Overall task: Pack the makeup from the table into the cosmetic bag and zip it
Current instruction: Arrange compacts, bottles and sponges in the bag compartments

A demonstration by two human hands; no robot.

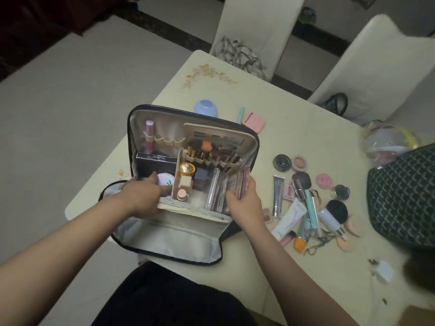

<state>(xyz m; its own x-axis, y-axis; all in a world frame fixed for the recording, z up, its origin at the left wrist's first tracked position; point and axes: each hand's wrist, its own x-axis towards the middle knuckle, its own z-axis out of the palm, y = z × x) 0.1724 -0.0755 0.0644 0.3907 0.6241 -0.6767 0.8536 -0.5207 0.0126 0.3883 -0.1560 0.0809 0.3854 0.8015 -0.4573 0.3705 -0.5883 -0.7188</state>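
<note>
Inside the boxy, fabric-lined cosmetic bag (188,245), flat palettes (219,189) stand upright.

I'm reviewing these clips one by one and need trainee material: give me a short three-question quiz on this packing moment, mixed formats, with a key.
1. True or false: the cosmetic bag is already zipped shut.
2. Multiple choice: where is the pink square compact? A) inside the bag; B) on the table beyond the bag; C) in the left hand.
3. Fill in: the right hand grips a stack of flat ____ at the bag's right side.

Key:
1. False; it lies wide open, with brushes in its pockets.
2. B.
3. Palettes. Loose tubes and a black-headed brush remain on the table to the right.
</note>
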